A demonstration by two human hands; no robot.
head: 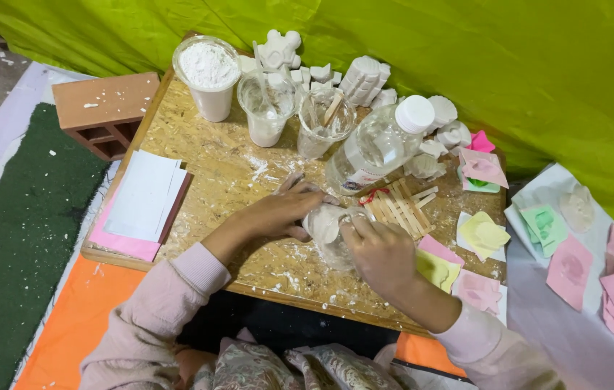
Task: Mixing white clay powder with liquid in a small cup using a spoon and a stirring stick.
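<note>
Holding a plaster-smeared cup

Item: clear plastic cup (330, 238), lying on the chipboard table (205, 180) near its front edge, clamped between my left hand (281, 211) and right hand (379, 253). Adjacent: wooden sticks (401, 207), clear bottle (375, 148), powder cup (209, 76).

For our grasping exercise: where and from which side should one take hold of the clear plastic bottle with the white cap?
Probably grip the clear plastic bottle around its mid-body, coming from above: it lies tilted on the board, with cups left and white casts right, so the upper flank is most open.
</note>
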